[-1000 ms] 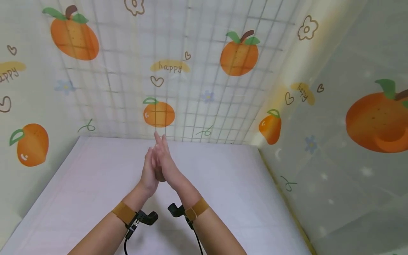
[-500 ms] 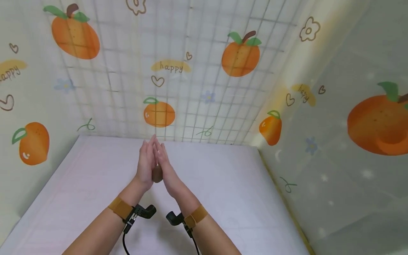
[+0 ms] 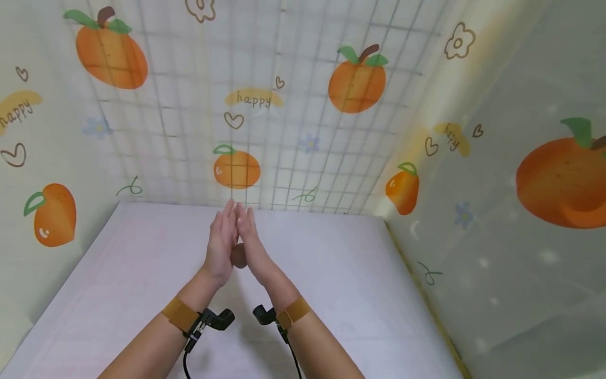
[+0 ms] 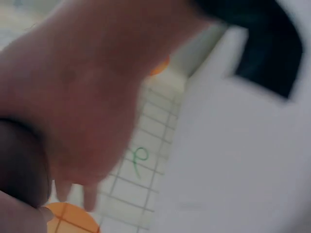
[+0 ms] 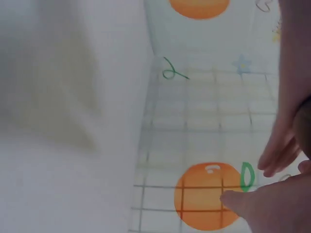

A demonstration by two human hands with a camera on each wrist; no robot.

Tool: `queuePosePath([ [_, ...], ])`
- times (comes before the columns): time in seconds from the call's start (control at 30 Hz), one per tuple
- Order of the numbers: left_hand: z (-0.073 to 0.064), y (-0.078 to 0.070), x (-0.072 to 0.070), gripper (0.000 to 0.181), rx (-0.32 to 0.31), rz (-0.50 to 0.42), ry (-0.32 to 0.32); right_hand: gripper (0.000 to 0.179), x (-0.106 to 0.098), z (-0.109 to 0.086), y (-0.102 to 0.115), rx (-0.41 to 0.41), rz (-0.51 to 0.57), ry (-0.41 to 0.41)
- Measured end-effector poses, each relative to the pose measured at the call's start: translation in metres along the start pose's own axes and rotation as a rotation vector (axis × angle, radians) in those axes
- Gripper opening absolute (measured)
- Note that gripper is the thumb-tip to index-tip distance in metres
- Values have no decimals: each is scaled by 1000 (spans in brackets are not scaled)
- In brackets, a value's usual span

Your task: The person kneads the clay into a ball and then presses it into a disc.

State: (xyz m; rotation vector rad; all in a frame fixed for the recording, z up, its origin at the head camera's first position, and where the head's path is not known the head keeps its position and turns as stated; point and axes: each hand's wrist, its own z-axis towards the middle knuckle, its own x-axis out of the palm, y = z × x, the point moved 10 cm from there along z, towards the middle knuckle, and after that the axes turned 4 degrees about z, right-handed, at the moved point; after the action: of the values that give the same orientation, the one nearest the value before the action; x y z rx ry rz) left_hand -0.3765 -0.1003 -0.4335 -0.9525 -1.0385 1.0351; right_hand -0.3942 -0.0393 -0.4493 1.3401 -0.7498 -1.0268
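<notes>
Both hands are raised in front of the body, palms facing each other and fingers straight, pointing away. Between the palms, near their heels, sits a small brown ball (image 3: 239, 256), smooth and roundish. My left hand (image 3: 220, 255) lies against its left side and my right hand (image 3: 256, 255) against its right. In the left wrist view the ball (image 4: 22, 165) looms large and dark at the left edge. Only a sliver of the ball (image 5: 304, 124) shows at the right edge of the right wrist view, beside the hands.
Below the hands is a white tabletop (image 3: 322, 284). A printed curtain (image 3: 303, 173) with oranges hangs over a wire grid behind it, and similar sheets line both sides. Each wrist wears a brown strap (image 3: 181, 314) with a small black camera (image 3: 220, 319) and cable.
The hands slide back and forth against each other, first one set of fingertips farther forward, then the other; now they are nearly level. The brown ball shifts slightly between them and looks rounder.
</notes>
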Motion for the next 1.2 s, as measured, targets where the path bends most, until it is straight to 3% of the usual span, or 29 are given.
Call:
queuePosePath([
  [0.17,4,8,-12,79,-16,9,-37,63,16,-13,8,-28,31,66],
  [0.4,-2,31,0,78,-80,-38,16,71,9,-9,38,-109,-85,35],
  [0.53,-4,22,8,79,-52,-19,34,65,-2,1,32,-85,-97,-15],
  [0.67,-3,12,10,80,-33,13,24,62,-10,2,11,-24,-51,-48],
  [0.83,-1,12,-1,80,-48,28,-22,66,2,-12,-5,17,19,20],
  [1.03,3,29,-7,81,-100,-10,-15,67,12,-22,19,-57,0,47],
  [1.2,-4,41,5,83,-137,-54,13,64,1,-12,28,-76,-81,-17],
])
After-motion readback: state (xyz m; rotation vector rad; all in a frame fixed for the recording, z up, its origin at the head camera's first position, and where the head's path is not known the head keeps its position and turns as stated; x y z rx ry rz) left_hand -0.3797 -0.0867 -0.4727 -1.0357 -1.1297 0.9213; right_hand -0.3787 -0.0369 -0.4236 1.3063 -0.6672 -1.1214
